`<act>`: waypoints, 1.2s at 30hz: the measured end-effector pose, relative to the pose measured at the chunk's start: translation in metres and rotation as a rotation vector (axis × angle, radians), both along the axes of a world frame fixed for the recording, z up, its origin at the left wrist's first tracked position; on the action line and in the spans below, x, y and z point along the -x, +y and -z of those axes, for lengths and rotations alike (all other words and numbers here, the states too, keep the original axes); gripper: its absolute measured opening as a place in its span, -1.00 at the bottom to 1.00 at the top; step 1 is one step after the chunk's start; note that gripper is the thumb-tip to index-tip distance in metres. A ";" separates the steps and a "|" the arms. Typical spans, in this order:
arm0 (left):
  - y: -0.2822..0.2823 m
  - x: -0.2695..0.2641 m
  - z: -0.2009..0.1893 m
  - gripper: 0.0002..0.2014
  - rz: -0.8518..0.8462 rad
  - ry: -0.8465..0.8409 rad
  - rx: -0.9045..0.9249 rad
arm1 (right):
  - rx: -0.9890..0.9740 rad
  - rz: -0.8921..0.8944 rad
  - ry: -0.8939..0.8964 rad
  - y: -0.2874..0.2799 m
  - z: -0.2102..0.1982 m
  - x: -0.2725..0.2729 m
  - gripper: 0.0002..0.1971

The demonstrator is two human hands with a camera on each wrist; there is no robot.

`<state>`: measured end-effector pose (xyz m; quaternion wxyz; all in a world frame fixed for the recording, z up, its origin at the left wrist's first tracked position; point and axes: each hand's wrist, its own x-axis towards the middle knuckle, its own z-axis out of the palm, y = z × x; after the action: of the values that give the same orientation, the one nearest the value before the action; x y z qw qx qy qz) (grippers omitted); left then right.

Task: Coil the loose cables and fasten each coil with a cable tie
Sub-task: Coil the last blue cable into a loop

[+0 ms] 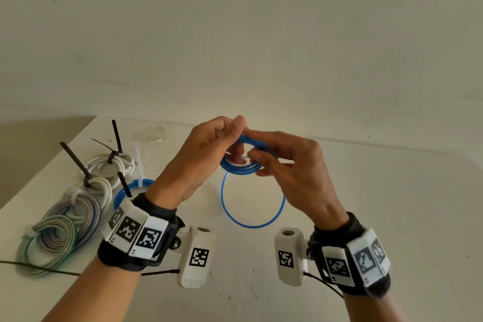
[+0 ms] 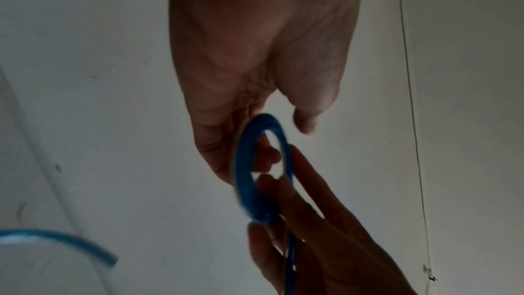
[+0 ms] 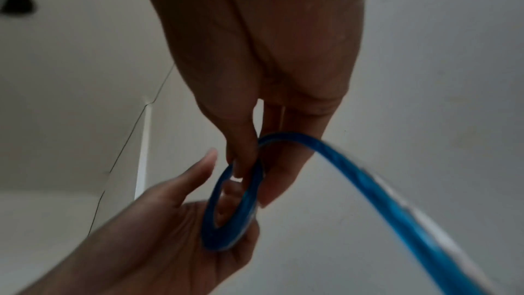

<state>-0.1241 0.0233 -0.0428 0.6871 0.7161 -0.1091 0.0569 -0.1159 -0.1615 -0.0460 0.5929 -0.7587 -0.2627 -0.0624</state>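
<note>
A thin blue cable (image 1: pixel 245 162) is partly wound into a small coil held up above the white table (image 1: pixel 379 217). My left hand (image 1: pixel 232 144) pinches the coil's top left, thumb against fingers. My right hand (image 1: pixel 257 163) grips the coil's right side with curled fingers. One wide loose loop (image 1: pixel 252 225) of the same cable hangs below the coil. In the left wrist view the coil (image 2: pixel 241 187) stands edge-on between my left hand (image 2: pixel 283 140) and the right hand's fingers (image 2: pixel 306 210). In the right wrist view the coil (image 3: pixel 235 228) sits between both hands and a strand (image 3: pixel 397 205) runs off to the lower right.
At the table's left lie tied coils: white cables (image 1: pixel 122 165) with black cable ties (image 1: pixel 116 138), striped pale cables (image 1: pixel 60 232) with white ties, and a blue coil (image 1: pixel 122 193) partly behind my left wrist. A thin black wire (image 1: pixel 39 266) crosses the front left edge.
</note>
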 end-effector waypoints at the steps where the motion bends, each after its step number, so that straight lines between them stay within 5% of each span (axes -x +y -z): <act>1: -0.001 0.000 0.001 -0.58 0.011 0.009 -0.040 | 0.052 -0.001 -0.009 0.001 0.002 0.000 -0.65; 5: -0.005 0.000 0.005 -0.72 0.003 0.080 0.004 | 0.103 -0.019 -0.033 0.002 0.005 -0.003 -0.67; 12: -0.006 -0.003 0.001 -0.81 -0.166 -0.050 0.244 | -0.378 0.093 0.088 0.014 0.010 0.000 -0.91; 22: -0.024 0.001 0.004 -0.82 -0.206 -0.134 0.449 | -0.583 0.074 0.088 0.027 0.017 0.005 -0.85; 25: -0.016 -0.001 0.003 -0.80 -0.115 -0.089 0.271 | -0.504 0.067 0.073 0.014 0.013 -0.004 -0.85; 30: -0.002 -0.001 0.007 -0.81 0.048 -0.080 -0.218 | -0.045 0.040 -0.067 -0.003 0.012 -0.013 -0.80; 36: 0.003 0.000 0.005 -0.86 -0.022 -0.172 -0.241 | -0.066 0.050 -0.087 -0.003 0.010 -0.011 -0.88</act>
<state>-0.1238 0.0268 -0.0474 0.5837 0.7869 -0.1657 0.1121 -0.1049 -0.1641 -0.0556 0.6038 -0.7416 -0.2668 -0.1189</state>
